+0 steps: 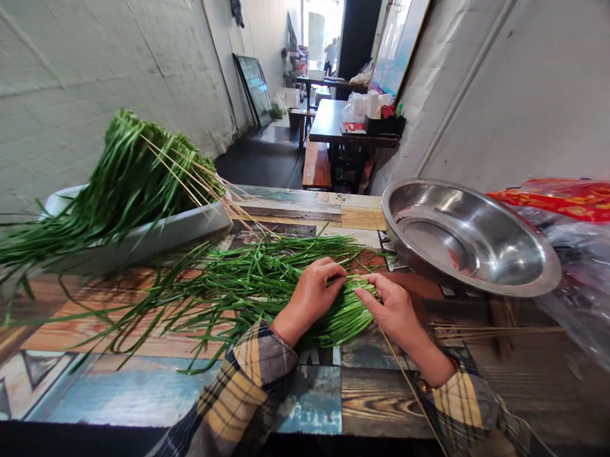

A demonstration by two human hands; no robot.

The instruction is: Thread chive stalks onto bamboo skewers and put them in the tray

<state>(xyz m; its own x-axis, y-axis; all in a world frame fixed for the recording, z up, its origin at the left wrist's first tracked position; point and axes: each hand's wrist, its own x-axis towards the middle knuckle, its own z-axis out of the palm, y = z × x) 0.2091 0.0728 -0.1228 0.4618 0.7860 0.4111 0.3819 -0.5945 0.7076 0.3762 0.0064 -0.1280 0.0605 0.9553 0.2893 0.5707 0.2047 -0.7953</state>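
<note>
A bundle of long garlic chives point(349, 320) lies across the table under both hands, its cut ends to the right and its leaves trailing left. My left hand point(315, 295) is closed in a pinch on chives near the top of the bundle. Thumb and forefinger of my right hand point(395, 311) close around the stem ends beside it. From beneath my right palm a thin bamboo skewer point(407, 372) slants down to the table's front edge; its upper end is hidden. More loose chives point(254, 260) spread behind and left of the hands.
At left, a white tray point(149, 240) bears chives threaded on several skewers point(179, 174), whose bare ends point right. A steel basin point(513, 279) stands at right, beside clear and red plastic packaging point(566, 201). Loose skewers point(501, 332) lie in front of the basin. Another table point(331, 119) stands beyond.
</note>
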